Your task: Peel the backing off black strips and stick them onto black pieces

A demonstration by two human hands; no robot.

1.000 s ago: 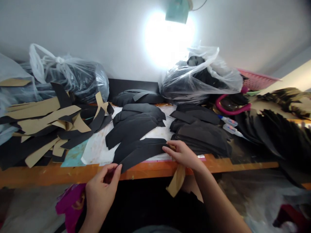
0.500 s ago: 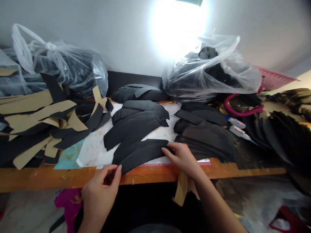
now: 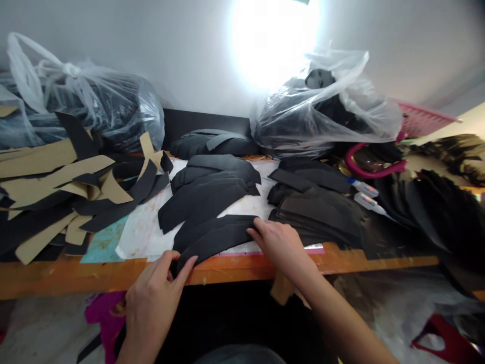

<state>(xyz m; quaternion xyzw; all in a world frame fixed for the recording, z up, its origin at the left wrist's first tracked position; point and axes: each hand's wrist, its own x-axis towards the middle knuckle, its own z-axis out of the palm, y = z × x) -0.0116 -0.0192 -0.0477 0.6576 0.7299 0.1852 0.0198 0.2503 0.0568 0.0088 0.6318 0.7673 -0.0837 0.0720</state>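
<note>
A curved black strip (image 3: 223, 240), fabric or thin leather-like sheet, lies slanted near the table's front edge. My left hand (image 3: 159, 285) pinches its near left end between thumb and fingers. At its far right end, my right hand (image 3: 278, 242) grips it with thumb and fingertips. Just behind it is another dark strip (image 3: 200, 228), partly covered. Farther back, overlapping black pieces (image 3: 204, 194) form a fanned pile on white paper (image 3: 142, 232). To the right of my right hand sits a second stack of black pieces (image 3: 322, 212).
Loose black and tan strips (image 3: 76, 172) heap up at left. Two clear plastic bags, one left (image 3: 109, 101) and one right (image 3: 322, 111), stand at the back. White bottles (image 3: 366, 194), a magenta handle (image 3: 356, 164) and a pink basket (image 3: 424, 119) are at right.
My left hand has shifted slightly left and its fingers now wrap further over the strip's end. The right hand stays on the other end. The view has shifted slightly.
</note>
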